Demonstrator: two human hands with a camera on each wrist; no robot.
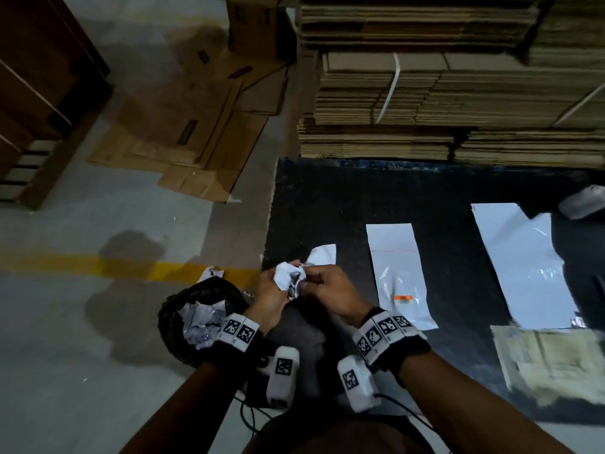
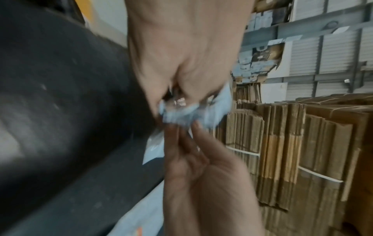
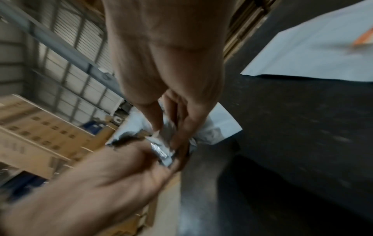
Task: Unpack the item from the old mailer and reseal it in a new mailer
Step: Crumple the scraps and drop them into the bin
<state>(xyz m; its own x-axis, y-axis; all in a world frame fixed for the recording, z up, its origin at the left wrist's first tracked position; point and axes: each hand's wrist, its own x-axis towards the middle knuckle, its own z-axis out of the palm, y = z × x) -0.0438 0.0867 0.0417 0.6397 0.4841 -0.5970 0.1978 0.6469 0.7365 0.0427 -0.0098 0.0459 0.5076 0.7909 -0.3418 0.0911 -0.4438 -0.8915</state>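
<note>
Fingers of both hands pinch crumpled old mailer between them.

Head view looks steeply down; both wrist views sit close, sharing the crumpled mailer.

Crumpled mailer: white outside, silvery grey lining. Flat mailers: white, one with orange label. Table: black. Cardboard stacks: brown, white straps. Floor: grey, yellow stripe. Wristbands: black-and-white square markers.
</note>
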